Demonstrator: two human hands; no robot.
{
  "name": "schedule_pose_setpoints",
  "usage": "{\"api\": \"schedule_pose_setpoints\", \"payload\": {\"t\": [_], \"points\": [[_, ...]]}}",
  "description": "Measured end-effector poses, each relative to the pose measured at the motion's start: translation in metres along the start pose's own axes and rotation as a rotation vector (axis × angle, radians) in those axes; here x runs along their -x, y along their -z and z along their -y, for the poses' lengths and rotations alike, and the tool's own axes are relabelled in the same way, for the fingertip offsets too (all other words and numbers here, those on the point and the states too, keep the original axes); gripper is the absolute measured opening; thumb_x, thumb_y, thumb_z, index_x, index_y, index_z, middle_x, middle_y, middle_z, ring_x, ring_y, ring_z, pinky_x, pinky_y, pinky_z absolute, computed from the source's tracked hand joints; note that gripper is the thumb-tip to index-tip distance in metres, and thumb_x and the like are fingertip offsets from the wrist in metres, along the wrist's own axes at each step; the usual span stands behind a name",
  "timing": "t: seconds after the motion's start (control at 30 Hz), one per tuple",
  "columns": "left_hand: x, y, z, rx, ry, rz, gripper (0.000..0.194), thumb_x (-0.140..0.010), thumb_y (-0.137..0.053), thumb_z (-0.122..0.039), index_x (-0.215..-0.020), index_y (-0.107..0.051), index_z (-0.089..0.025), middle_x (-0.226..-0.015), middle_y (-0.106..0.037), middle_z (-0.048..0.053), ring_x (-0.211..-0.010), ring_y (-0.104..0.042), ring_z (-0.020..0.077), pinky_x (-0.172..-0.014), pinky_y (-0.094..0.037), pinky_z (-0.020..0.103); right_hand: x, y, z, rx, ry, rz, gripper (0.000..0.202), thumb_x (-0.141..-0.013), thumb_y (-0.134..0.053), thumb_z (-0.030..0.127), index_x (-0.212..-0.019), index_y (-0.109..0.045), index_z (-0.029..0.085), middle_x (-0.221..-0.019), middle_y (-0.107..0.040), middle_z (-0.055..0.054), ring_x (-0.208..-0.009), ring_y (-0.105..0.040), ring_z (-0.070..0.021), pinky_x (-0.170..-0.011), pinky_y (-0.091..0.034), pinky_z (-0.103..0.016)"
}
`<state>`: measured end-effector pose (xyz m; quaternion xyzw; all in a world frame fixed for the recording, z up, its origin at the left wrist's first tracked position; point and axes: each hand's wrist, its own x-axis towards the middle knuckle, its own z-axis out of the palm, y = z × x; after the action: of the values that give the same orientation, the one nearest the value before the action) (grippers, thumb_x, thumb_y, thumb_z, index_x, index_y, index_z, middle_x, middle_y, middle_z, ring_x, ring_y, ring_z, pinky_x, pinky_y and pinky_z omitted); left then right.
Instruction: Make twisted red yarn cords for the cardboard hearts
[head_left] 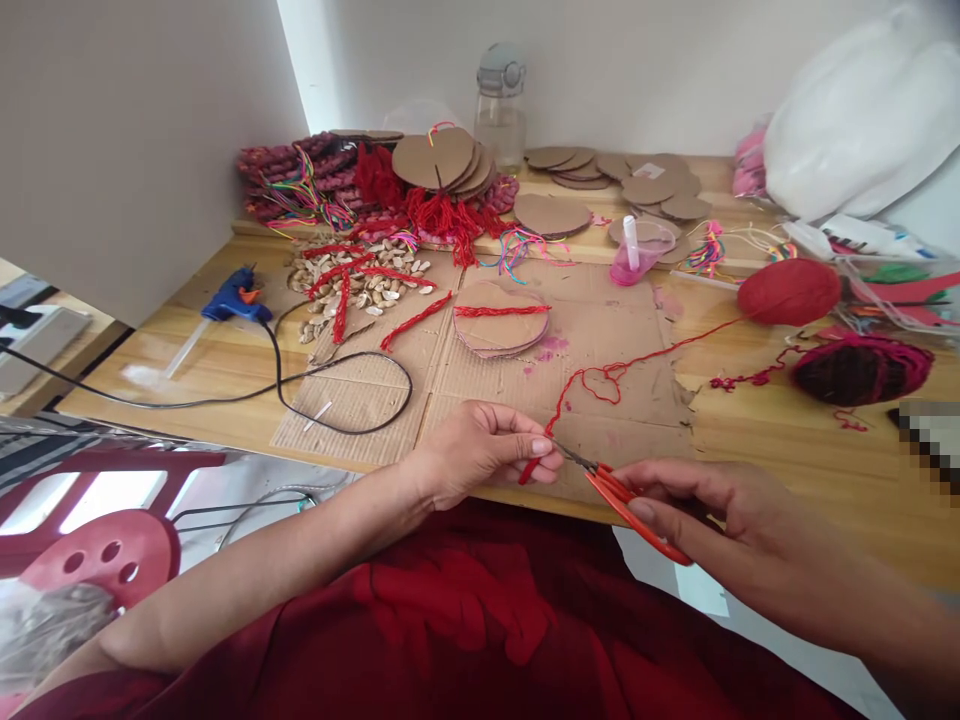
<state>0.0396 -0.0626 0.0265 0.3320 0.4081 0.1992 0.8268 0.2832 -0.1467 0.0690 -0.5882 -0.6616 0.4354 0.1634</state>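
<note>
My left hand (491,450) pinches the red yarn (553,418) between thumb and fingers, and a short red piece hangs below its fingertips. In my right hand (697,510) are orange-handled scissors (619,495), their tips touching or close to the yarn at my left fingertips. The strand runs in loose loops over the cardboard sheet (600,310) to a red yarn ball (789,292). Beyond my left hand lies a cardboard disc (499,340) with a red braid (502,311) across it. Another red braid (416,320) lies left of the disc.
A blue glue gun (236,297) with a looping black cable (411,385) is at the left, near a peanut-shell pile (382,288). Cardboard discs (551,214), a bottle (501,115) and a pink cup (637,255) stand farther back. Dark magenta yarn (862,368) sits right.
</note>
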Motion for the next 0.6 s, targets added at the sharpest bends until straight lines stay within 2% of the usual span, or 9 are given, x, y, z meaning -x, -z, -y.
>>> {"api": "schedule_pose_setpoints", "payload": {"t": [0.13, 0.37, 0.6], "points": [[-0.0015, 0.0016, 0.0006, -0.049, -0.022, -0.002, 0.025, -0.069, -0.085, -0.031, -0.08, -0.072, -0.012, -0.082, -0.076, 0.007, -0.071, -0.072, 0.0137, -0.062, -0.048, 0.02, -0.0015, 0.0012, -0.0007, -0.035, -0.067, 0.099, 0.031, -0.092, -0.059, 0.047, -0.107, -0.073, 0.024, -0.084, -0.072, -0.003, -0.07, -0.064, -0.0188, -0.057, -0.049, -0.026], [-0.0008, 0.0024, -0.0001, -0.049, -0.047, -0.021, 0.03, -0.066, -0.087, -0.031, -0.082, -0.072, -0.011, -0.082, -0.076, 0.009, -0.072, -0.072, 0.0159, -0.064, -0.049, 0.023, -0.0073, 0.0016, -0.0013, -0.065, -0.114, 0.092, 0.033, -0.09, -0.061, 0.049, -0.106, -0.074, 0.024, -0.084, -0.071, -0.005, -0.079, -0.064, -0.0241, -0.062, -0.051, -0.03], [0.0026, 0.0006, -0.0053, 0.004, -0.014, 0.019, 0.028, -0.064, -0.088, -0.022, -0.084, -0.072, -0.009, -0.083, -0.076, 0.01, -0.074, -0.073, 0.0168, -0.067, -0.051, 0.023, -0.0062, 0.0047, -0.0079, -0.094, -0.133, 0.11, 0.034, -0.089, -0.063, 0.05, -0.109, -0.071, 0.023, -0.088, -0.07, -0.006, -0.075, -0.061, -0.0213, -0.061, -0.049, -0.028]]}}
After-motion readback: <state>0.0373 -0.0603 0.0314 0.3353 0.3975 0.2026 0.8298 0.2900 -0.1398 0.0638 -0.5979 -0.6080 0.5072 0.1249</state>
